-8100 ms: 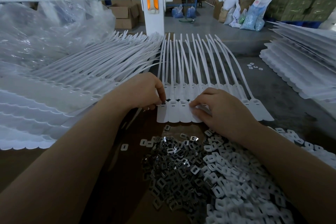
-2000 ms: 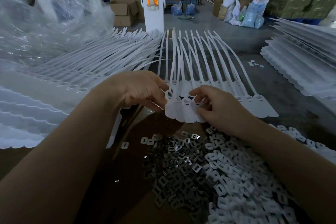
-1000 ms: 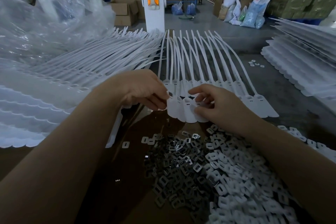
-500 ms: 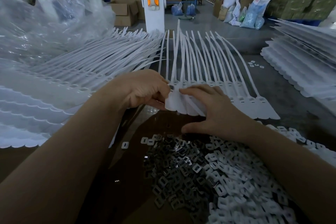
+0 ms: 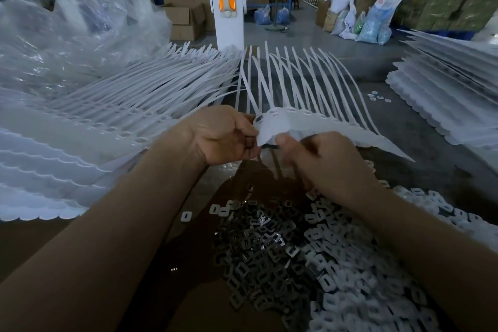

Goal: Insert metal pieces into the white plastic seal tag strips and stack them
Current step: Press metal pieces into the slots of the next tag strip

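Observation:
A joined row of white seal tag strips (image 5: 299,121) is lifted off the table at its near-left end, its long tails fanning away from me. My left hand (image 5: 223,135) pinches the row's left corner, where a small metal piece shows in the end tag. My right hand (image 5: 326,162) grips the lower edge of the same row from underneath, a little blurred. Below my hands lies a heap of dark metal pieces (image 5: 258,248), and beside it a heap of white plastic caps (image 5: 358,286).
A tall stack of white tag rows (image 5: 80,143) fills the left side, with crumpled clear plastic film (image 5: 67,43) behind it. Another stack of tag rows (image 5: 447,94) sits at the right. A white post (image 5: 225,0) stands at the table's far edge.
The tag row lay flat on the table earlier; both hands have since raised its near-left end. My right hand has shifted from on top of the tags to under their lower edge.

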A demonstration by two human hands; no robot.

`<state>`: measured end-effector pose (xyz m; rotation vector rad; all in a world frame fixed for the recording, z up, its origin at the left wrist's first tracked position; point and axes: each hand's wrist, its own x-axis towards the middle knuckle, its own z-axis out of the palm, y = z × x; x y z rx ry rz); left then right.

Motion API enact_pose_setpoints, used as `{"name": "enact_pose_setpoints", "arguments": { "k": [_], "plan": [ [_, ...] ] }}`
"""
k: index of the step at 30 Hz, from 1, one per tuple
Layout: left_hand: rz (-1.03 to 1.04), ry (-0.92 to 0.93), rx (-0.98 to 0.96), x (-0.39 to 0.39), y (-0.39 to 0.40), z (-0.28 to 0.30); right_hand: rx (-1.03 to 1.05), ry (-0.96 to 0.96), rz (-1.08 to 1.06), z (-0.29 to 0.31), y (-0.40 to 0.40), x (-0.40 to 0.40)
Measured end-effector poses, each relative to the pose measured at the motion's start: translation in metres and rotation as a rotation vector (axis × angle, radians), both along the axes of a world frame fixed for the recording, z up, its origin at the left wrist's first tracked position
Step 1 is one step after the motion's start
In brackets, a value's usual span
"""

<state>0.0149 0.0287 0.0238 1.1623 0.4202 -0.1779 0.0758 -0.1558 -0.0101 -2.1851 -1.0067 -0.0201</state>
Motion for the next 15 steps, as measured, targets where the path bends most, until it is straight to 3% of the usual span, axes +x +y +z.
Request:
{"name": "enact_pose_setpoints", "arguments": {
  "k": [4, 7, 12, 15],
  "plan": [
    [-0.023, -0.010, -0.009, 0.001, -0.012, -0.004, 0.414, 0.475, -0.013, 0.004, 0.002, -0.002],
    [-0.014, 0.016, 0.008, 0.003, -0.018, -0.008, 0.454, 0.564, -0.054, 0.003, 0.003, -0.003],
    [0.169, 0.076, -0.062, 0.005, -0.019, -0.007, 0.323, 0.028, -0.269, 0.005, 0.001, 0.004],
    [0.177, 0.088, -0.133, 0.006, -0.020, -0.006, 0.182, -0.234, -0.251, 0.004, 0.001, -0.002]
  ]
}}
